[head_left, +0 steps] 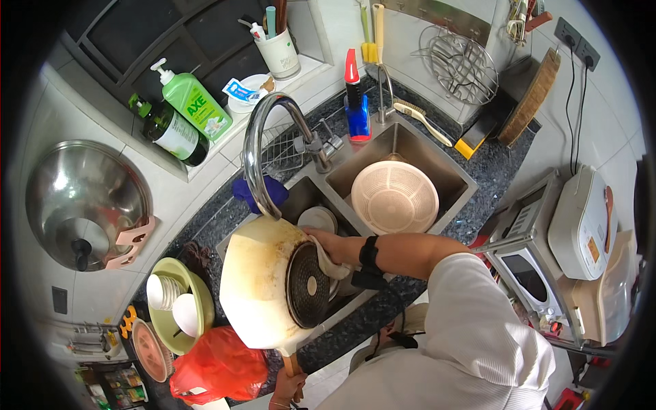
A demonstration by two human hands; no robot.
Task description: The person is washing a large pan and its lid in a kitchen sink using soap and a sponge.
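Note:
A cream-coloured pan [256,280] with brownish stains is tilted on its side over the left sink basin, its dark round base [301,294] turned toward my right arm. My left hand [285,391] is closed around its wooden handle [292,363] at the lower edge. My right hand [326,244] grips a pale cloth [332,265] against the pan beside the base; the fingertips are partly hidden. Behind the pan, a white dish [318,219] shows in the basin. The curved chrome faucet [251,154] arches just above the pan.
A beige colander [395,198] sits in the right basin. Left of the pan stand a green tub [205,301] with white bowls and a red plastic bag [222,365]. Green soap bottle [195,102] and dark pump bottle [174,133] line the ledge. A microwave [526,273] is at right.

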